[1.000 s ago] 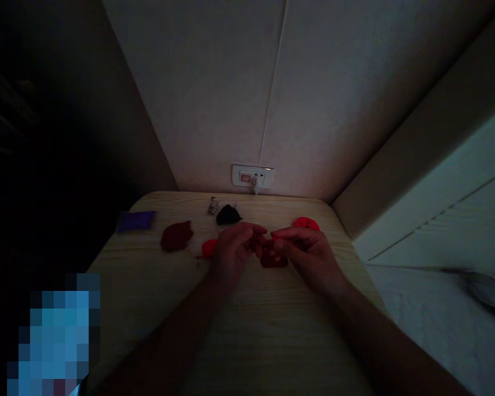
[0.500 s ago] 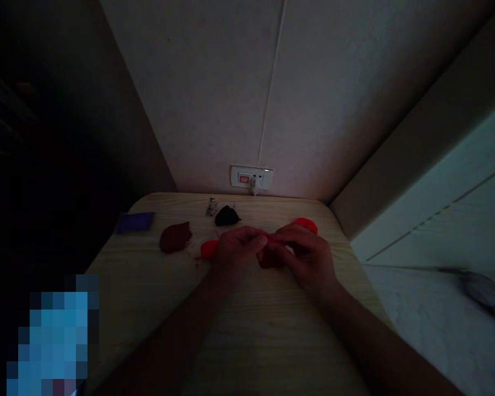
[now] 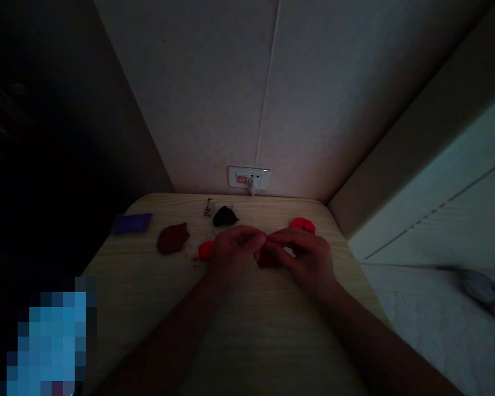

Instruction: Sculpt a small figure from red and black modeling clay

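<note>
My left hand [image 3: 234, 254] and my right hand [image 3: 307, 258] meet over the middle of the wooden table. Between their fingertips they pinch a small piece of red modelling clay [image 3: 268, 238], mostly covered by the fingers. Below it on the table lies a dark red piece [image 3: 269, 260], partly hidden by my right hand. A bright red lump [image 3: 205, 251] shows just left of my left hand. Behind my right hand sits a flat, round red piece [image 3: 303, 225] with dark spots.
On the wooden table [image 3: 247, 335] are a dark red flattened lump [image 3: 172, 238], a black lump [image 3: 225, 216], a speckled scrap [image 3: 209, 208] and a purple packet [image 3: 132, 223]. A wall socket [image 3: 248, 177] with a plug stands behind. A pale cabinet [image 3: 433, 203] borders the right.
The view has shifted slightly, so things sit a little further left. Both hands keep pinching the red clay, with only small finger movement.
</note>
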`<state>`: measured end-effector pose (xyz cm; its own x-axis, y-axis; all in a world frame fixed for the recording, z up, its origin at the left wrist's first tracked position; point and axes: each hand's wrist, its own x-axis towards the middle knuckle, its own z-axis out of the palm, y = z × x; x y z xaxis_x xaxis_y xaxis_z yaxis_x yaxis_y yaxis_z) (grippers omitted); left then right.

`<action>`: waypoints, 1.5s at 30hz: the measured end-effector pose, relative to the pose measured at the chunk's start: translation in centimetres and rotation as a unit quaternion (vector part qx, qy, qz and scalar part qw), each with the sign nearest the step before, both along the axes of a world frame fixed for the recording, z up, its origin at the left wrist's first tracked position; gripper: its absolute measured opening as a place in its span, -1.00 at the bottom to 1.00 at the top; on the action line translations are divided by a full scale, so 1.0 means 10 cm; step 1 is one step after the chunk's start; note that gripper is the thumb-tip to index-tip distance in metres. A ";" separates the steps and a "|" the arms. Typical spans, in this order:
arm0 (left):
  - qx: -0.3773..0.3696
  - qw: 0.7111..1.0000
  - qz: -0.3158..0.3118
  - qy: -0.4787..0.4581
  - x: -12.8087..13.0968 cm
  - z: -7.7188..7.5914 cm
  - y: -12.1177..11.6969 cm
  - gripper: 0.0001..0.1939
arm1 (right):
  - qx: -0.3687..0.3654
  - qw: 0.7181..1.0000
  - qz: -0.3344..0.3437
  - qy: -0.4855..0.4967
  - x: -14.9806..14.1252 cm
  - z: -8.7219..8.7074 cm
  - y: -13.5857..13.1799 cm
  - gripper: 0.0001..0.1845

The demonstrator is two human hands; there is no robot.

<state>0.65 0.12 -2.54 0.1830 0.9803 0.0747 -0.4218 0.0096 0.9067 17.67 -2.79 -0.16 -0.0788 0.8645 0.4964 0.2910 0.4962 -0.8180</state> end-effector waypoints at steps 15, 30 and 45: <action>-0.004 1.000 0.012 -0.014 -0.01 -0.01 0.01 -0.84 | -0.001 0.999 -0.010 0.036 0.00 -0.03 0.00 -0.78; 0.001 1.000 0.015 -0.013 0.00 0.01 0.00 -0.82 | -0.056 0.997 -0.003 0.044 -0.04 0.04 -0.01 -0.88; -0.007 1.000 0.009 -0.012 0.00 0.02 -0.01 -0.79 | -0.169 0.971 0.032 0.167 -0.06 0.09 0.04 -0.73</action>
<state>0.65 0.04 -2.37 0.1632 0.9845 0.0640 -0.4430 0.0152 0.8964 17.11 -2.42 0.75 -0.0219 0.9811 0.1922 -0.0409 0.1912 -0.9807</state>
